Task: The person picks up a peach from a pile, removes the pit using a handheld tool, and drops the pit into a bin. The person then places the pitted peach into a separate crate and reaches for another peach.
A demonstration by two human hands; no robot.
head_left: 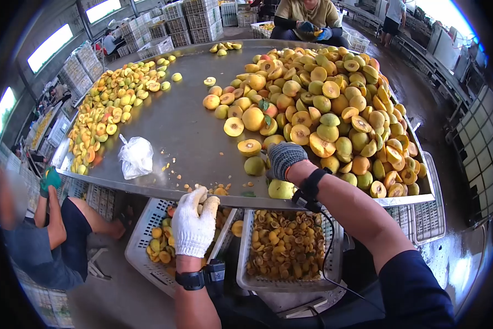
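Two fruits (255, 165) lie just beside the right hand's (287, 159) downturned fingers; whether it or the left hand (194, 227) holds anything is unclear.

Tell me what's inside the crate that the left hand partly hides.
Yellow and orange fruit shows inside the white crate. The white-gloved left hand covers part of the contents, and anything under the top fruit cannot be seen.
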